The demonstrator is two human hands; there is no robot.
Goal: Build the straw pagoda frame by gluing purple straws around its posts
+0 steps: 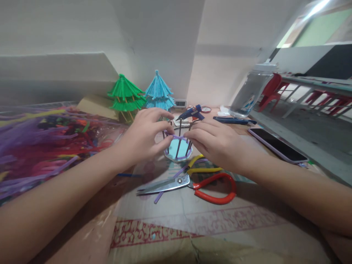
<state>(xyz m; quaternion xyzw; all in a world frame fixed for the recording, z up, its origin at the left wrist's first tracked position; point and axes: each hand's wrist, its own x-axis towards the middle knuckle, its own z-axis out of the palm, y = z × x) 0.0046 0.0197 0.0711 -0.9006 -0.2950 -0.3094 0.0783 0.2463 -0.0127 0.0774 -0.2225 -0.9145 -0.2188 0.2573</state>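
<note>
Rightward, past frame (pixel 172 148) and right hand (pixel 217 141), a clear bottle (pixel 249 91), contents indistinct

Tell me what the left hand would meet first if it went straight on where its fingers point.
The left hand would likely meet the dark upright sticks around the light-blue base first. It may be touching the purple strip there; depth is unclear. Beyond is the right hand.
</note>
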